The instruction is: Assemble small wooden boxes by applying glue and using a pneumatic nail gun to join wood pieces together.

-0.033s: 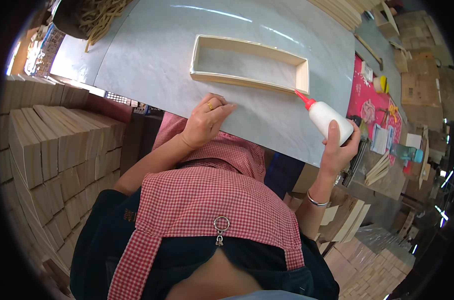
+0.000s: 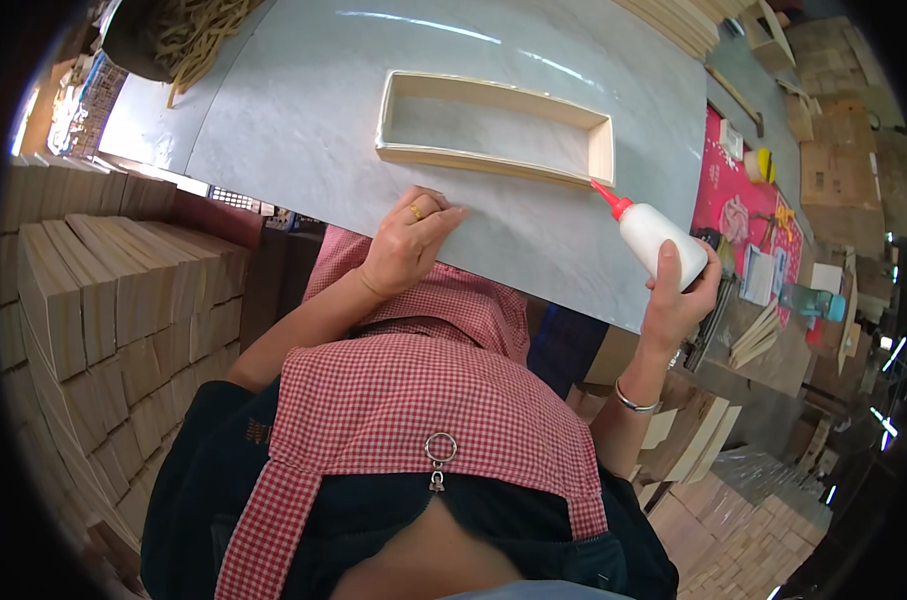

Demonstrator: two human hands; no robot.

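Observation:
A long rectangular wooden frame [image 2: 489, 166] lies on the grey table, and the tabletop shows through its middle. White glue-like lines run along its upper edges. My right hand [image 2: 682, 285] is closed round a white squeeze bottle [image 2: 659, 238] with a red pointed nozzle. The bottle is tilted, its tip at the frame's near right corner; whether it touches the wood I cannot tell. My left hand [image 2: 411, 243], with a gold-coloured ring, rests at the table's near edge, left of the bottle. Its fingers are curled together, with nothing visible in them, apart from the frame.
The grey table [image 2: 294, 110] bears a dark container [image 2: 134, 40] of tan bands at the far left. Stacked wooden boards [image 2: 54, 290] stand left of me. At the right are a hammer [image 2: 739, 98], a pink cloth [image 2: 709, 180], a yellow tape roll [image 2: 762, 165] and a clear bottle [image 2: 814, 302].

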